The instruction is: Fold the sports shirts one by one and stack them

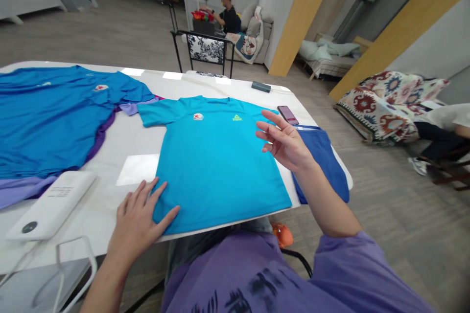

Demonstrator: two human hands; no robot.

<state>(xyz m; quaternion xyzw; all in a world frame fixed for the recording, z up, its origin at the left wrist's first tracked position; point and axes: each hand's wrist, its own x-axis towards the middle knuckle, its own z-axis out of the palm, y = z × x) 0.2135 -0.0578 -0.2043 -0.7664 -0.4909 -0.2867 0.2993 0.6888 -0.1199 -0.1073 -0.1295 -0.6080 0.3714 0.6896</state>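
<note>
A bright blue T-shirt [216,171] lies spread flat on the white table [141,142], its collar away from me and its hem along the near edge. Two small chest prints show on it. My left hand [141,215] rests on the lower left corner of the shirt, fingers spread. Raised over the shirt's right side is my right hand [286,144], holding nothing, with fingers apart and partly bent. Beside that hand, a folded dark blue garment [321,166] lies at the table's right end.
More blue shirts [55,122] and purple cloth are piled on the left. A white power bank [55,205] with a cable lies near me. A phone [288,115] and a dark case [261,87] sit at the far right. Beyond stand a chair [206,50] and a seated person [229,17].
</note>
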